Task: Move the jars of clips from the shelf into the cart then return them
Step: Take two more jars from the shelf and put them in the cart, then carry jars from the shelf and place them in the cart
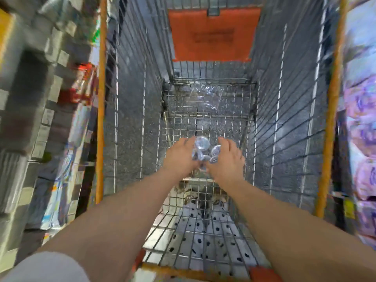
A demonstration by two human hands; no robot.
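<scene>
Both forearms run down from the bottom of the view into the cart and meet low over its wire floor. My left hand has its fingers curled round one side of a small cluster of jars. My right hand lies against the other side, fingers reaching forward and down, and through the blur I cannot tell whether they close on anything. So the jars are pressed between both hands, either on the floor of the cart or just above it; I can't say which.

They look like clear plastic with round clear lids. I'd judge them light and stiff, but smooth and apt to slide against one another when bunched. Gripping each round its body below the lid seems safer than squeezing several together.

Beyond my hands an orange flap hangs at the far end. Blurred stock on the shelf stands to the left, and purple packs to the right.
</scene>
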